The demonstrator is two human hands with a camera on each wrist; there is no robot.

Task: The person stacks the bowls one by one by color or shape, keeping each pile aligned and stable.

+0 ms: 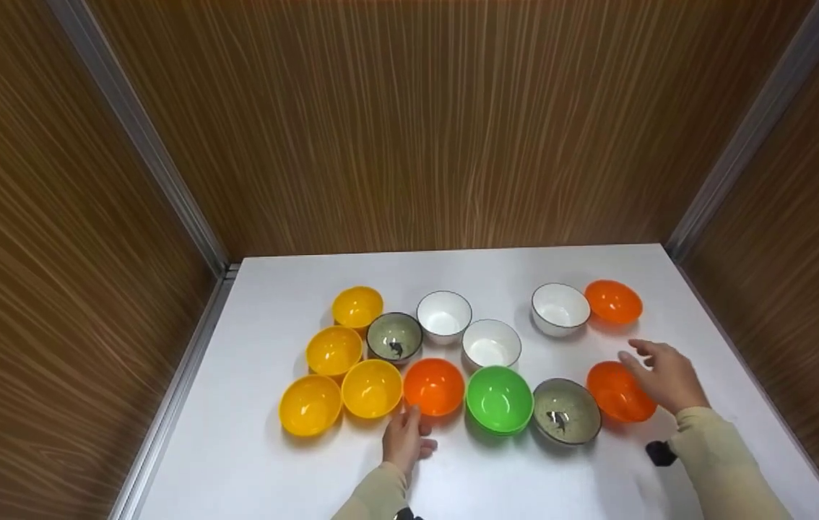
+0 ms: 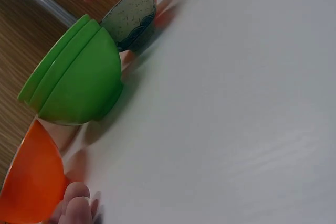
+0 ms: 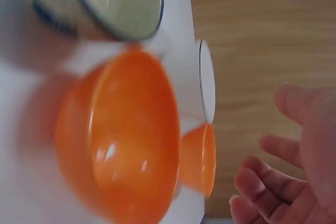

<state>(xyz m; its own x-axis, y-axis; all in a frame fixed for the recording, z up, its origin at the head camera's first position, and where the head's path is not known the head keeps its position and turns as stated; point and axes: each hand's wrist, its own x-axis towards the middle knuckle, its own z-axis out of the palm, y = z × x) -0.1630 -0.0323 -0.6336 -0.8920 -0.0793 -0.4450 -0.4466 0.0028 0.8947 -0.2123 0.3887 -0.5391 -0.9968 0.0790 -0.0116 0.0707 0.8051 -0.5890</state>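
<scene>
At the front edge of the middle orange bowl is my left hand, its fingertips right by the bowl's wall. Two of those fingertips show beside the same bowl in the left wrist view. My right hand hovers at the right side of another orange bowl, fingers spread and nothing held. That bowl looks slightly tilted. In the right wrist view its inside faces the camera, apart from the hand. Between the two orange bowls stand stacked green bowls and a grey patterned bowl.
Several yellow bowls cluster on the left, beside a second grey bowl. Behind are white bowls and, at the back right, a third orange bowl. Wood-grain panels enclose the white table at the back and sides.
</scene>
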